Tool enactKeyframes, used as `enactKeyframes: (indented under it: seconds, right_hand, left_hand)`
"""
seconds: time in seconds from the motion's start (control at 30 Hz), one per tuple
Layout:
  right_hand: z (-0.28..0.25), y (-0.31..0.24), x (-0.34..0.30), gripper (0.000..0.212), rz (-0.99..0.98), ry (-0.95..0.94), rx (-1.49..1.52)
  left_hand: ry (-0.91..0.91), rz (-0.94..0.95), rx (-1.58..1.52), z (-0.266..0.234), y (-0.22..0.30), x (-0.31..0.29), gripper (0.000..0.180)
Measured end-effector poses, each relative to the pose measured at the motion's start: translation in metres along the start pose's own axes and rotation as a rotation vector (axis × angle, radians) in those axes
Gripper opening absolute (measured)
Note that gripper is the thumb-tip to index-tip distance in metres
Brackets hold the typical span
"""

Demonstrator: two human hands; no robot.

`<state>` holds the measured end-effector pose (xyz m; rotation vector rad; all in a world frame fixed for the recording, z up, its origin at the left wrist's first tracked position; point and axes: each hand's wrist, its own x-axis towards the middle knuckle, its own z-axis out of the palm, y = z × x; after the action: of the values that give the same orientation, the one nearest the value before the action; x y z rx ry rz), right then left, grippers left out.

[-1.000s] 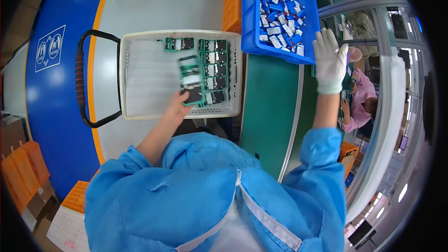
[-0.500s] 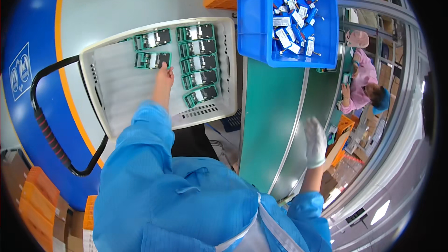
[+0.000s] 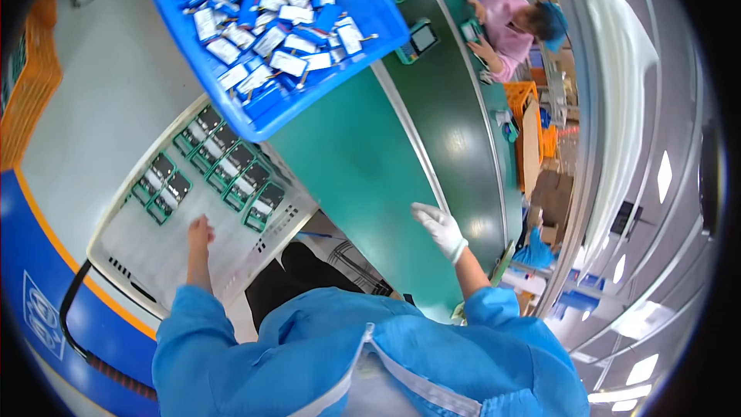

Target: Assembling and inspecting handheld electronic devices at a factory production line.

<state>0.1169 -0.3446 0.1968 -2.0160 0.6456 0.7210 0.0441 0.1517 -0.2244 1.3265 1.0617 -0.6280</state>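
My bare left hand (image 3: 201, 232) hovers over the white plastic crate (image 3: 116, 224), its fingers loosely bent and nothing in them. Just beyond the fingertips lies a green-framed electronic module (image 3: 170, 199) with black and pale parts, one of two side by side. Several more such modules form a slanting row nearer the conveyor, ending with a module (image 3: 264, 205) close to the crate's perforated wall. My right hand (image 3: 438, 228), in a white glove, is held above the green work surface (image 3: 347, 147), fingers stretched out and holding nothing.
A blue bin (image 3: 270, 123) full of blue battery packs (image 3: 289, 63) with wires stands beyond the crate. On the dark green conveyor (image 3: 455, 139) sits a module with a screen (image 3: 421, 40). Across it, a person in pink (image 3: 502, 19) handles a similar device. Orange crates (image 3: 35, 85) stand far left.
My left hand has let go of the module in the crate and drawn back from it. The view has turned toward the conveyor. My right hand now hangs over the nearer green surface.
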Motion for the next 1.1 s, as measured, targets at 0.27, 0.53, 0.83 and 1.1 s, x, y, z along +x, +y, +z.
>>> enactKeyframes:
  seconds: [0.27, 0.53, 0.83, 1.1]
  right_hand:
    - [-0.053, -0.03, 0.143, 0.083, -0.254, 0.48, -0.408]
    - [-0.079, -0.182, 0.328, 0.109, -0.079, 0.83, -0.182]
    - [-0.121, -0.127, 0.338, 0.085, -0.455, 0.332, 0.515]
    - [-0.063, -0.087, 0.102, 0.028, -0.356, -0.487, 1.304]
  left_hand:
    - [0.048, -0.059, -0.08, -0.011, 0.012, -0.129, 0.029]
    - [0.28, 0.0, -0.162, -0.013, -0.009, -0.277, 0.024]
    - [0.257, 0.006, -0.166, 0.049, -0.013, -0.324, 0.02]
    - [-0.414, 0.301, -0.086, 0.18, 0.147, -0.341, 0.033]
